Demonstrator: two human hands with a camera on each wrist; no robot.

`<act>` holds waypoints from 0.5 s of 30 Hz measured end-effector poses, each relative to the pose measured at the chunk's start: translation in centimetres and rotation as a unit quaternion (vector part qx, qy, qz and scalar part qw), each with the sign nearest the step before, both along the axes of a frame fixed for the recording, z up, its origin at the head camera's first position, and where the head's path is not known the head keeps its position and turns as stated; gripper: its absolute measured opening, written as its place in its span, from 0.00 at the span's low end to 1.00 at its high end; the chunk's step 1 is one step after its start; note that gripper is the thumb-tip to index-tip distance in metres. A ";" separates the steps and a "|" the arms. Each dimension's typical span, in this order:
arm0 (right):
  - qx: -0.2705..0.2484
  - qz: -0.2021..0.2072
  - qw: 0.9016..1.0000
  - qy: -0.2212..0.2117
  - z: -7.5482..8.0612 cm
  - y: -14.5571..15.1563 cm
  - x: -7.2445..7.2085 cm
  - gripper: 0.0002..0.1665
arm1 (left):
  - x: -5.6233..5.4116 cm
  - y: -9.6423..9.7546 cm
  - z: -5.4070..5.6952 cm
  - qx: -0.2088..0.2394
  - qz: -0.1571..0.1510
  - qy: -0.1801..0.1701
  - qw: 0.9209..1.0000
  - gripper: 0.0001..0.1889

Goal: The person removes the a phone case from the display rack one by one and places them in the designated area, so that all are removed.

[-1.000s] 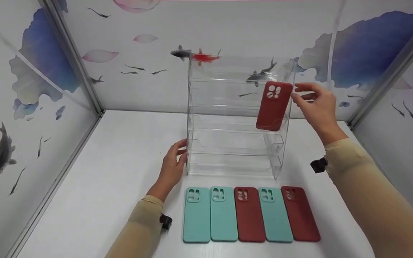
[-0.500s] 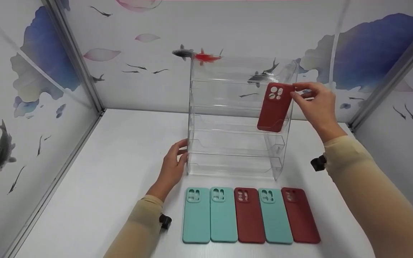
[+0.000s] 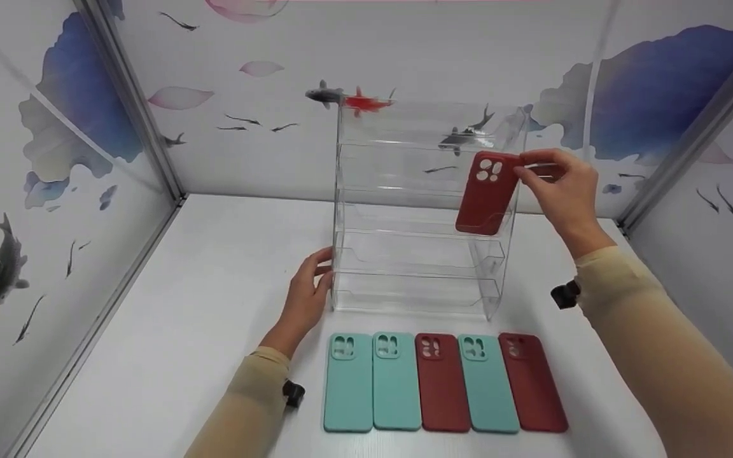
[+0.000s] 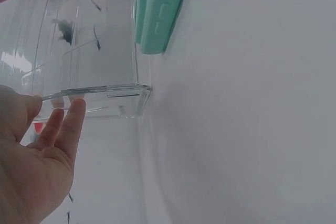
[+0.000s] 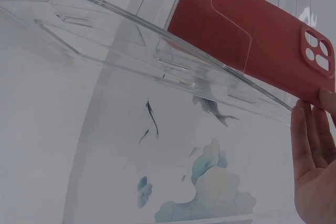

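Note:
A clear acrylic display rack point(image 3: 417, 254) with several tiers stands on the white table. In its third tier from the bottom, at the right end, a red phone case point(image 3: 486, 197) leans with its camera cutouts up. My right hand point(image 3: 560, 191) pinches the upper right edge of this case; the right wrist view shows the thumb on the case's corner and the other fingers beside the rack's side panel. My left hand point(image 3: 306, 289) rests against the rack's left side. Seen from the left wrist, its fingers point(image 4: 68, 129) touch the outer panel, with the thumb at the panel's edge.
In front of the rack lies a row of phone cases: turquoise ones point(image 3: 349, 388) point(image 3: 398, 388) point(image 3: 490, 388) and red ones point(image 3: 444, 388) point(image 3: 535, 388). Printed wall panels point(image 3: 245, 140) with fish and petals enclose the table point(image 3: 214, 254) behind and at both sides.
The top of the red phone case in the rack has tipped slightly downward, with the right hand's fingertips following it. My left hand stays at the rack's left side.

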State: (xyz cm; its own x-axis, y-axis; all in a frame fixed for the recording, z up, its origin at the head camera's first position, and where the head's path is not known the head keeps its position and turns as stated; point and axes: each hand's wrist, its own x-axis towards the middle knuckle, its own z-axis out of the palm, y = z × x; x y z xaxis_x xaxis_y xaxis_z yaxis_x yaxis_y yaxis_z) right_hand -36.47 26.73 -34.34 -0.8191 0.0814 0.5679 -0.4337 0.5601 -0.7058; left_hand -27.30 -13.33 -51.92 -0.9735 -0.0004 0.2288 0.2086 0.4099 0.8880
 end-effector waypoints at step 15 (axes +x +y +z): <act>-0.078 0.027 0.997 0.008 1.2 0.3 1.0 0.17 | -0.2 0.0 -0.1 0.005 -0.007 0.000 1.000 0.25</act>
State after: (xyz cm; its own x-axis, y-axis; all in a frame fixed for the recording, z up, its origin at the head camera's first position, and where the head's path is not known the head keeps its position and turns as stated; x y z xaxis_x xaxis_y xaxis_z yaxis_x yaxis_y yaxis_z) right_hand -35.46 26.98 -33.16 -0.8155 0.1268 0.5648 -0.4720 0.4192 -0.7756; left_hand -27.53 -13.38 -51.97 -0.9733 0.0104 0.2293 0.2143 0.3991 0.8915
